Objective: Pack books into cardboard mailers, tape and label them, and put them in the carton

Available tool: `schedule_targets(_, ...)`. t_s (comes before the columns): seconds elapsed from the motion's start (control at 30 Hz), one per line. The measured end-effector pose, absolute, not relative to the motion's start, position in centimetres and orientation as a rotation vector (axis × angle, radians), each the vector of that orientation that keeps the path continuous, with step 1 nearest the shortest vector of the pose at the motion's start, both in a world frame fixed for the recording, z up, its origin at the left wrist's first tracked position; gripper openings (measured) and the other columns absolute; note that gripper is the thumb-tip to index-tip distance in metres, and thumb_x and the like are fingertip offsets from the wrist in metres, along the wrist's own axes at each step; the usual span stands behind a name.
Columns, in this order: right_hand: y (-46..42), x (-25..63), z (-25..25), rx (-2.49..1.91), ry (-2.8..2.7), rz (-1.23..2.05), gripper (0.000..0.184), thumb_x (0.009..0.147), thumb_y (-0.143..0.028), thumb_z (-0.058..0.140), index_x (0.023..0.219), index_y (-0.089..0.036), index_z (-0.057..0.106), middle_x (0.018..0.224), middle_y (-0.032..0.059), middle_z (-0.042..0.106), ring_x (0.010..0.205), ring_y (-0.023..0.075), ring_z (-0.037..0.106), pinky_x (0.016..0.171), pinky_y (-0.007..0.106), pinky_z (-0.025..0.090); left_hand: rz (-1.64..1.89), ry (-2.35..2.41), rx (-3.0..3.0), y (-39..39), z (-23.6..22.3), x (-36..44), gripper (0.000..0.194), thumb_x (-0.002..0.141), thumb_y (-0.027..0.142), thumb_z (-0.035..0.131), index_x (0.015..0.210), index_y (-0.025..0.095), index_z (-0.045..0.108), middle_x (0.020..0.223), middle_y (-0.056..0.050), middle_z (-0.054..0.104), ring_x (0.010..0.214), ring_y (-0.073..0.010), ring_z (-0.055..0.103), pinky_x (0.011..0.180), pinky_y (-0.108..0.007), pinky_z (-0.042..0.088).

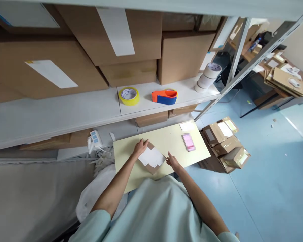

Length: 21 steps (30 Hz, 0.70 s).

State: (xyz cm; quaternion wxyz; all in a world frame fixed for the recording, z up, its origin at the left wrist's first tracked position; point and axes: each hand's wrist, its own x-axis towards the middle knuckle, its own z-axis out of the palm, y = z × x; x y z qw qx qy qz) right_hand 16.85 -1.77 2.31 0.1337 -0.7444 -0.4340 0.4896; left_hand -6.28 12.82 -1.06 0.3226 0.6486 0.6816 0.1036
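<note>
A small flat cardboard box (150, 169) with a large white label (152, 157) on its top face lies at an angle over the cream-coloured board in front of me. My left hand (140, 148) grips its upper left corner, with the fingers at the edge. At the right corner, my right hand (173, 161) holds the edge with bent fingers, while one finger points up and away. The undersides of both hands are hidden. To the right on the board lie a blurred pink phone-like object (188, 142) and a white paper slip (187, 126).
A shelf (91, 112) above the board carries large cartons (131, 37), yellow tape (129, 95), an orange-and-blue tape dispenser (164, 96) and stacked white rolls (207, 77). Small boxes (223, 144) are piled right of the board (126, 179). A white plastic bag (94, 191) sits left.
</note>
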Motion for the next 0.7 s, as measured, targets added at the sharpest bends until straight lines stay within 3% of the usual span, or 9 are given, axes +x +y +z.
schedule_targets(0.13, -3.7, 15.9, 1.5, -2.083, -0.931, 1.540, 0.075, 0.117, -0.049, 0.006, 0.157, -0.007, 0.053, 0.142, 0.0254, 0.071, 0.120, 0.0228, 0.078, 0.099, 0.033, 0.064, 0.257, 1.756, 1.663, 11.7, -0.9, -6.3, 0.057, 0.106, 0.066, 0.048, 0.123, 0.017, 0.070, 0.124, -0.021, 0.079, 0.118, -0.0331, 0.074, 0.100, -0.040, 0.054)
schedule_targets(0.23, -4.9, 15.9, 1.8, -1.911, -0.616, 1.480, 0.069, 0.116, -0.054, 0.019, 0.165, -0.013, 0.044, 0.161, 0.0219, 0.058, 0.138, 0.0248, 0.069, 0.113, 0.039, 0.059, 0.346, 1.734, 1.650, 9.9, 0.3, -7.0, 0.054, 0.106, 0.064, 0.050, 0.123, 0.018, 0.072, 0.129, -0.018, 0.078, 0.119, -0.0314, 0.072, 0.104, -0.040, 0.053)
schedule_targets(0.37, -6.5, 16.4, 2.3, -1.748, -0.432, 1.376, 0.071, 0.113, -0.058, 0.032, 0.166, -0.012, 0.042, 0.171, 0.0203, 0.047, 0.151, 0.0267, 0.059, 0.123, 0.041, 0.053, 0.539, 1.756, 1.608, 6.1, 1.6, -8.2, 0.047, 0.102, 0.056, 0.060, 0.125, 0.017, 0.074, 0.128, -0.017, 0.076, 0.119, -0.0312, 0.070, 0.106, -0.041, 0.053)
schedule_targets(0.57, -8.1, 17.4, 1.4, -1.558, -0.378, 1.286, 0.068, 0.092, -0.069, 0.072, 0.141, -0.022, 0.069, 0.151, 0.0130, 0.069, 0.146, 0.0306, 0.063, 0.125, 0.045, 0.051, 0.704, 1.736, 1.456, -0.6, 0.6, -9.3, 0.035, 0.096, 0.037, 0.065, 0.124, 0.018, 0.074, 0.119, -0.014, 0.075, 0.107, -0.0278, 0.074, 0.099, -0.038, 0.058)
schedule_targets(0.7, -7.6, 18.3, 0.2, -1.647, -0.547, 1.190, 0.066, 0.085, -0.073, 0.074, 0.125, -0.020, 0.075, 0.127, 0.0121, 0.079, 0.128, 0.0318, 0.071, 0.116, 0.050, 0.056, 0.682, 1.732, 1.446, -2.9, 0.0, -9.3, 0.029, 0.097, 0.034, 0.063, 0.119, 0.019, 0.074, 0.114, -0.015, 0.076, 0.102, -0.0276, 0.074, 0.096, -0.038, 0.057)
